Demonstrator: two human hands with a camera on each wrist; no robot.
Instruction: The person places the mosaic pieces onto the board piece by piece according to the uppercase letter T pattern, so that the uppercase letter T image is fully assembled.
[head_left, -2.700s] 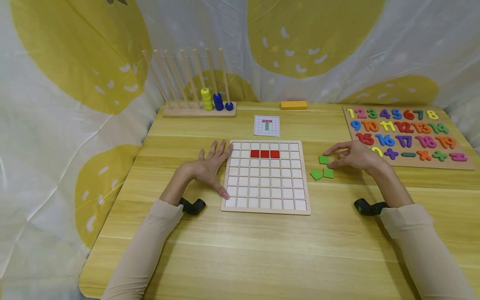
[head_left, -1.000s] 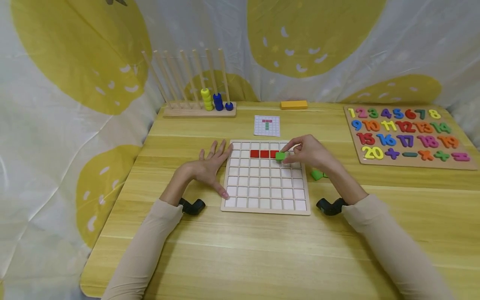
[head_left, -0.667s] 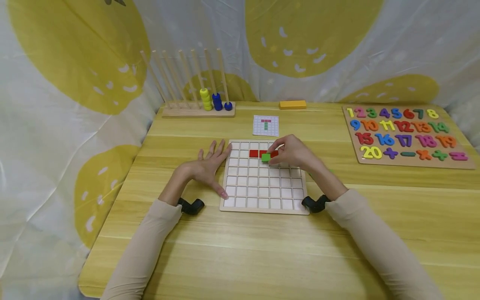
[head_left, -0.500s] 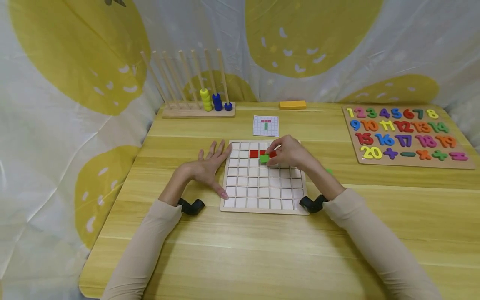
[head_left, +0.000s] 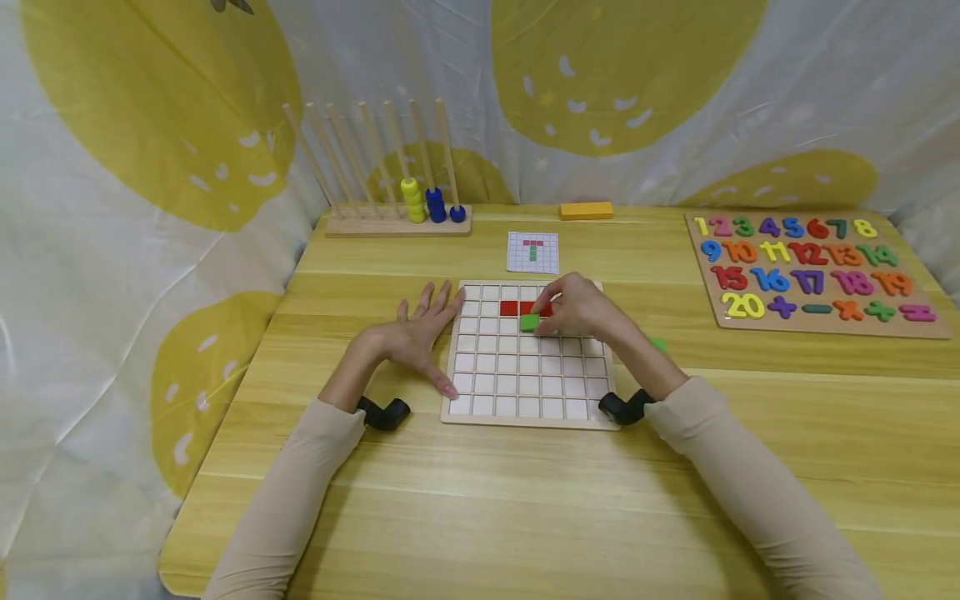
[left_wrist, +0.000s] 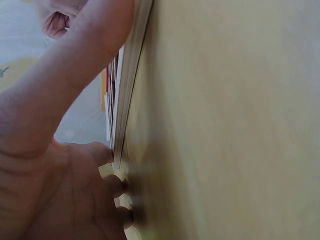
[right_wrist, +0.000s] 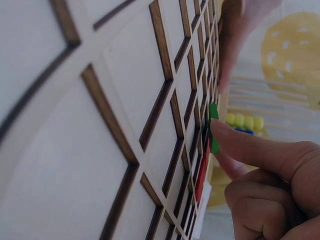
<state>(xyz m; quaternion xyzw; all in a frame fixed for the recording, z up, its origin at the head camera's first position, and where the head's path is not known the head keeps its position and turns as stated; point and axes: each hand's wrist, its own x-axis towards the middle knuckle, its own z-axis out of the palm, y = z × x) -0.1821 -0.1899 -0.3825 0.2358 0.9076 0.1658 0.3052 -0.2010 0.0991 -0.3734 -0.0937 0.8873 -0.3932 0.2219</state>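
Note:
A wooden grid board (head_left: 529, 386) with white square cells lies on the table. Three red tiles (head_left: 509, 308) sit side by side in its second row; my right hand partly covers the rightmost. Between thumb and index finger, my right hand (head_left: 581, 307) pinches a green tile (head_left: 530, 322) just below the middle red one. In the right wrist view the green tile (right_wrist: 214, 128) is tilted against the board's surface. My left hand (head_left: 411, 340) spreads along the board's left edge, thumb at the lower corner and index finger near the top.
Behind the board lies a card (head_left: 533, 252) printed with a T pattern. A peg abacus (head_left: 397, 223) stands back left, an orange block (head_left: 587, 211) at the back, a number puzzle (head_left: 817, 275) at right. Another green tile (head_left: 658, 343) shows past my right forearm.
My right hand has picked up a green tile from right of the board and carried it left, then lowered it below the middle red tile. My left hand has stayed put.

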